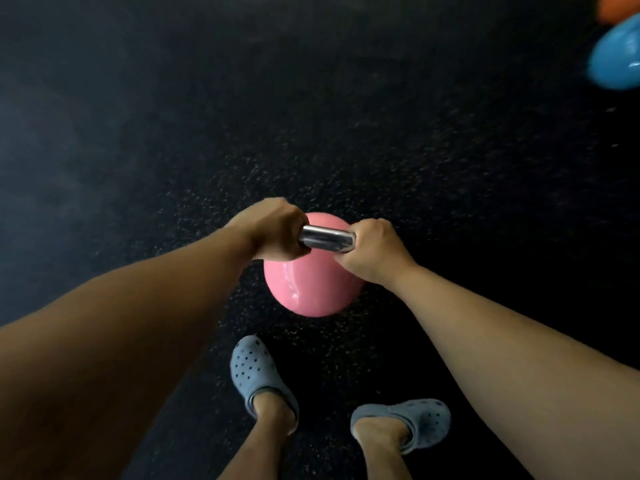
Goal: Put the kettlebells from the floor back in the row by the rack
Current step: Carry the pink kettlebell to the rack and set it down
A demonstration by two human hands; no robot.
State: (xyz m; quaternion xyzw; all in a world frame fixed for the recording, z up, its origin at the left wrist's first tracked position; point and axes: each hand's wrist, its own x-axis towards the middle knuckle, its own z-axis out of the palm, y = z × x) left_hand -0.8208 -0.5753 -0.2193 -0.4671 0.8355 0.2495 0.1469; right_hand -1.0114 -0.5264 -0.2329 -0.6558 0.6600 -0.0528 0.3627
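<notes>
A pink kettlebell (pixel 308 289) with a shiny steel handle (pixel 325 239) hangs in front of me, just ahead of my feet. My left hand (pixel 273 230) is shut around the left end of the handle. My right hand (pixel 370 251) is shut around the right end. I cannot tell whether the ball touches the floor. At the top right edge a blue kettlebell (pixel 616 57) shows blurred, with an orange one (pixel 620 6) behind it, both partly cut off by the frame. The rack is out of view.
Black speckled rubber floor (pixel 242 116) fills the view ahead and to the left. My feet in grey perforated clogs, the left (pixel 256 372) and the right (pixel 412 420), stand just behind the pink kettlebell.
</notes>
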